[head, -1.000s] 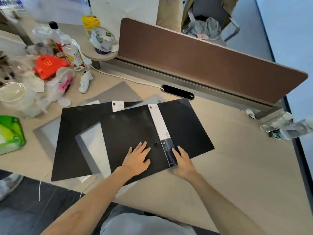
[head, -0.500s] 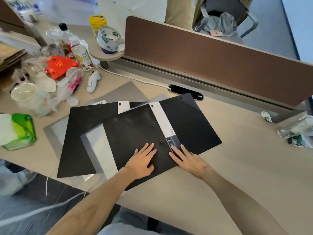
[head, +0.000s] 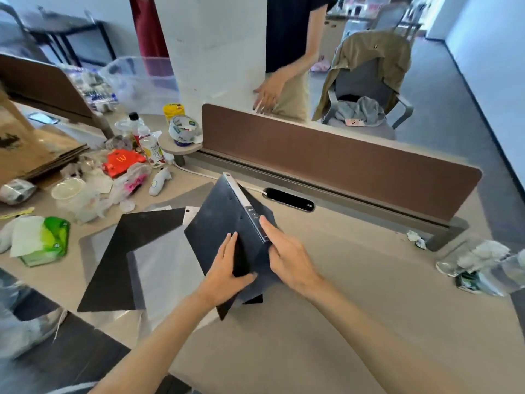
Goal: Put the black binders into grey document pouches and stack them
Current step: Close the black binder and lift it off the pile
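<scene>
I hold the flat black plastic binder (head: pixel 224 220) tented, spine up, between both hands: my left hand (head: pixel 227 270) grips its near cover, my right hand (head: pixel 288 255) presses the other, just right of the translucent grey document pouch (head: pixel 167 268) on the pale wooden tabletop (head: pixel 355 294).

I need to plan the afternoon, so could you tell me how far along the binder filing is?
Nothing looks finished: no binder sits in a pouch, no stack exists. In hand: the left hand and right hand are folding one black binder shut. Left: the second binder lies open over the grey pouches; both need pouching and stacking.
</scene>
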